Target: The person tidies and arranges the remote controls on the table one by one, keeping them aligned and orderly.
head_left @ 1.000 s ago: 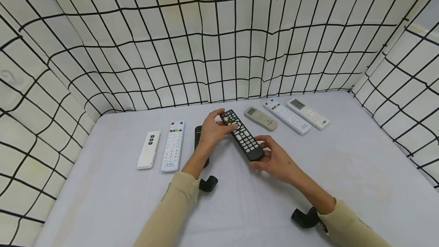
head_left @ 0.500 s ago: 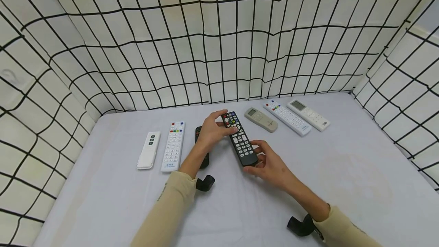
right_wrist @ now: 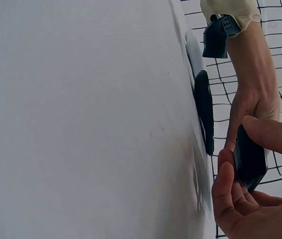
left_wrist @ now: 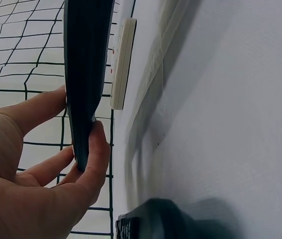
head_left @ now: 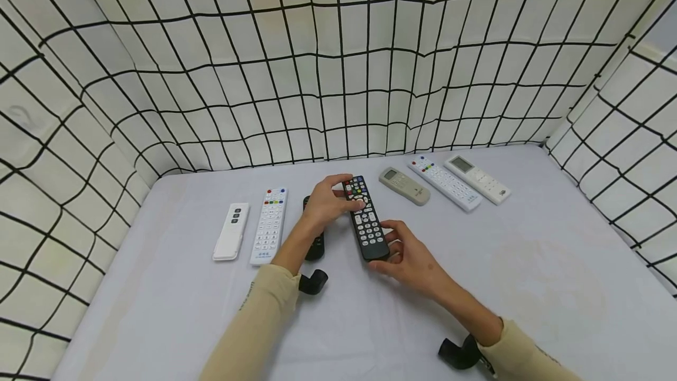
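Held a little above the table is a black remote control with white and coloured buttons, facing up. At its far end my left hand grips it, thumb on the buttons and fingers underneath, as the left wrist view also shows. My right hand holds the near end between thumb and fingers, seen close in the right wrist view around the dark remote's end. Another black remote lies beneath my left wrist, partly hidden by it.
Left of my hands lie a slim white remote and a white remote with many buttons. Behind, to the right, rest a beige remote, a white many-button remote and a white remote with a screen. Black-lined white curtains enclose the table.
The held remote has turned so its near end swings left and toward me, standing more upright in view. My right hand has moved left with it; the left hand has barely shifted.
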Action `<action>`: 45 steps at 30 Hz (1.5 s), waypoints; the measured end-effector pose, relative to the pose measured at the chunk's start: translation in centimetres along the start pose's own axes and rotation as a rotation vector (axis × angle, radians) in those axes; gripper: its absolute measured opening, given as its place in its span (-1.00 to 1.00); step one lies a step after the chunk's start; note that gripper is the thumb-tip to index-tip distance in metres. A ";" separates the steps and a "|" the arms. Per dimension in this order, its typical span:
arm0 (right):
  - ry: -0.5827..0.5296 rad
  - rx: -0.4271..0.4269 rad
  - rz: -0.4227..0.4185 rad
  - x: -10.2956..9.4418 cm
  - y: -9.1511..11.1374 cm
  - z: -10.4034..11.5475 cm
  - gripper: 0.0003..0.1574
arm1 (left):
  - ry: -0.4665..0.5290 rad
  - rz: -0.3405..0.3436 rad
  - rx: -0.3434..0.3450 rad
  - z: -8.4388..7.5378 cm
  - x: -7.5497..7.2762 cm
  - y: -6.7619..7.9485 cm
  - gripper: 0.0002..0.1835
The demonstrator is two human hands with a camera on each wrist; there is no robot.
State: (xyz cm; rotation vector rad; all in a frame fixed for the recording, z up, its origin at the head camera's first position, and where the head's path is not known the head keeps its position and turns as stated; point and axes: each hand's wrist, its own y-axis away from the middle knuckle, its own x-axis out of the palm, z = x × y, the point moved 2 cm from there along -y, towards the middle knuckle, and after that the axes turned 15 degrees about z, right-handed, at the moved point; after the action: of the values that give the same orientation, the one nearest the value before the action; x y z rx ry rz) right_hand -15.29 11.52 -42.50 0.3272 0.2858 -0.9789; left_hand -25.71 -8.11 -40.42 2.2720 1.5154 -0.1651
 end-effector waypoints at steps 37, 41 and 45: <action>0.116 0.047 -0.059 2.2 -0.8 0.8 -0.11 | -0.143 0.114 -0.022 0.3 -1.1 0.0 -0.29; 0.115 0.063 -0.060 2.3 -0.9 0.9 -0.13 | -0.155 0.128 -0.019 0.3 -1.1 -0.1 -0.29; 0.113 0.077 -0.059 2.5 -1.0 1.0 -0.14 | -0.164 0.142 -0.018 0.3 -1.1 0.0 -0.28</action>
State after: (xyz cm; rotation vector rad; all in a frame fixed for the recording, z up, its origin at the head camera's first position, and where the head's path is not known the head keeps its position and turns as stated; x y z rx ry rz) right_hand -14.73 8.67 -42.65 0.4471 0.3632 -1.0330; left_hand -26.12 -9.15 -40.40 2.2804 1.2641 -0.2879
